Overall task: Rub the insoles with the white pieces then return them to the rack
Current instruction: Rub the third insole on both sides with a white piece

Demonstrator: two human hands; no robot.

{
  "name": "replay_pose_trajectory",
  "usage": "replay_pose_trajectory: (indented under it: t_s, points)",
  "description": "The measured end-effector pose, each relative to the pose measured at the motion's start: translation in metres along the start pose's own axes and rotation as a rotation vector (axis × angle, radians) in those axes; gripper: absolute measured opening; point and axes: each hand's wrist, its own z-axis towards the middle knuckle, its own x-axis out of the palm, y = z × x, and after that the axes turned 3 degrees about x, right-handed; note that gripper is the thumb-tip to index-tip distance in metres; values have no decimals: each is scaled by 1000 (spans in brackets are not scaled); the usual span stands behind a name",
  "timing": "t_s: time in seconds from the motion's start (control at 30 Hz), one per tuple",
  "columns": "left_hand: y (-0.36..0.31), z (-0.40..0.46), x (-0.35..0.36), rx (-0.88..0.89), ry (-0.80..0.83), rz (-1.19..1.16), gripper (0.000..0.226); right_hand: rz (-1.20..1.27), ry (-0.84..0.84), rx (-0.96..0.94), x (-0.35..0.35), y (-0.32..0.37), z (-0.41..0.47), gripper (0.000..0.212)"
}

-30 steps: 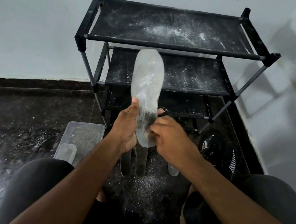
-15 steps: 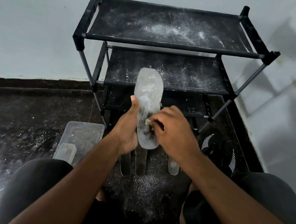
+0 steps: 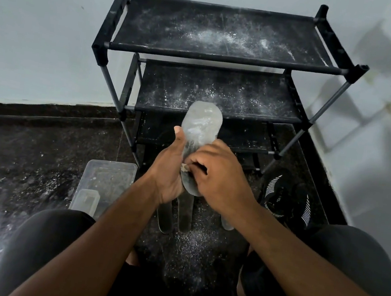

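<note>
A pale, whitened insole (image 3: pixel 201 123) stands almost upright in front of the black three-shelf rack (image 3: pixel 226 58). My left hand (image 3: pixel 170 167) grips its lower half from the left, thumb along the edge. My right hand (image 3: pixel 220 176) pinches a small white piece (image 3: pixel 183 168) against the insole's lower middle. Several dark insoles (image 3: pixel 186 212) lie on the floor under my hands. All the rack's shelves that I can see carry white dust and no insoles.
A clear plastic box (image 3: pixel 108 178) with a smaller tub (image 3: pixel 86 200) sits on the floor at left. A black shoe with white stripes (image 3: pixel 287 199) lies at right, near the wall. White powder is scattered over the dark floor between my knees.
The insole has come down and tilted toward me. My right hand has slid from its lower tip up onto its middle, pressing the white piece.
</note>
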Motion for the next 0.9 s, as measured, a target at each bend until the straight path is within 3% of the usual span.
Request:
replay_pose_trajectory:
  t_s: [0.13,0.23,0.33,0.4,0.5,0.6,0.77,0.9]
  points:
    - [-5,-1,-2,-15,19,0,86,20,221,-31,-1,0,-2,8]
    - [-3,-3,1,-8,14,-19,79,-95,142,-82,-7,-5,1,10]
    - [-2,-2,3,-6,15,9,78,-54,92,-38,-5,-1,3,8]
    - [-4,-1,3,-9,17,-11,82,11,225,-2,-3,-1,0,8]
    - [-6,-1,-3,10,41,-79,87,-113,352,-20,-11,-4,-7,7]
    - [-5,2,-3,-29,77,-61,97,-126,182,-60,-10,3,-5,15]
    - [-3,7,-13,-46,84,-121,102,-10,193,-19,2,2,-7,11]
    - [-3,6,-9,-60,160,-141,104,-98,40,-27,-1,5,-5,11]
